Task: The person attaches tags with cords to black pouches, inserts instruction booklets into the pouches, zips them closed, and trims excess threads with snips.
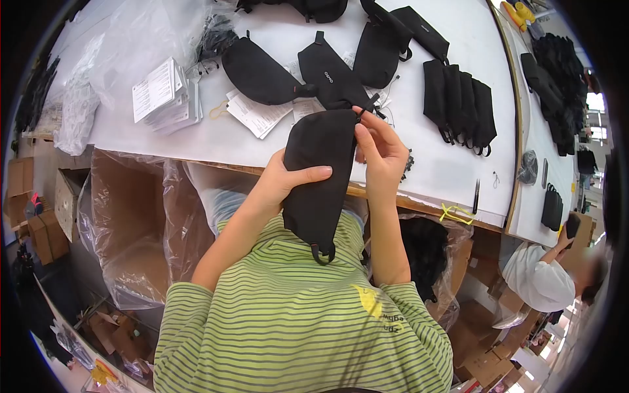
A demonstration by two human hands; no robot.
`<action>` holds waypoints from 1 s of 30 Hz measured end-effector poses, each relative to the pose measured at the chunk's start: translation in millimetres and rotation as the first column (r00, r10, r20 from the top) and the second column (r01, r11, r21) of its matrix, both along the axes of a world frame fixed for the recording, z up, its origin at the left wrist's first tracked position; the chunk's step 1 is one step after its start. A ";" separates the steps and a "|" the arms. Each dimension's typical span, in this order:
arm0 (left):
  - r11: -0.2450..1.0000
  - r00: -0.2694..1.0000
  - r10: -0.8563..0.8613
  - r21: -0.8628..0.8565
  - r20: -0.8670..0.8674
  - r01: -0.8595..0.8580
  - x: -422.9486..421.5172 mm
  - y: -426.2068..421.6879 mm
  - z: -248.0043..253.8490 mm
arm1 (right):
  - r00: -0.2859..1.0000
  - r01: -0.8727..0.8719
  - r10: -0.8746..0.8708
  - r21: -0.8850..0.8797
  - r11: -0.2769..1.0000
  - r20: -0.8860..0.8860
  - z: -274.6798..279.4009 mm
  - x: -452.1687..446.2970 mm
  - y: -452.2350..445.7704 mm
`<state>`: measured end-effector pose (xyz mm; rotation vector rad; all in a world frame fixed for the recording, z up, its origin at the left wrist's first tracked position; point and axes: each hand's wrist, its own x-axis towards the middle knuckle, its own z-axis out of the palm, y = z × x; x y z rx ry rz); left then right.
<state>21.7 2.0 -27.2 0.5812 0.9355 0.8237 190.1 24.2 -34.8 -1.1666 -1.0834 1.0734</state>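
A black fabric pouch with a loop at its lower end hangs upright in front of my body, over the table's front edge. My left hand is closed round its left side, thumb flat across the front. At the pouch's top right corner, my right hand pinches around a small loop or cord, too small to make out fully. Just beyond lie similar black pouches, one at the left and another with white lettering. A stack of white printed tags lies partly under them.
More printed tags and clear plastic bags are at the left. A row of black pouches lies at the right. Tweezers and a yellow tie are near the front edge. Plastic-lined cardboard boxes stand below. Another person works at the right.
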 end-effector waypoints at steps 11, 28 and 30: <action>0.965 0.956 0.236 -0.160 0.175 -0.209 -10.8 16.8 -11.2 | 0.924 -0.209 0.151 0.133 0.969 0.352 18.3 -5.2 -25.0; 0.851 0.770 0.525 -0.203 0.361 -0.485 -20.6 22.7 -1.1 | 0.795 -0.224 0.036 0.239 0.945 0.606 33.2 -12.3 -54.4; 0.879 0.756 0.477 -0.228 0.448 -0.419 -11.3 12.3 0.8 | 0.746 -0.184 -0.015 0.227 0.956 0.666 24.8 -22.4 -52.2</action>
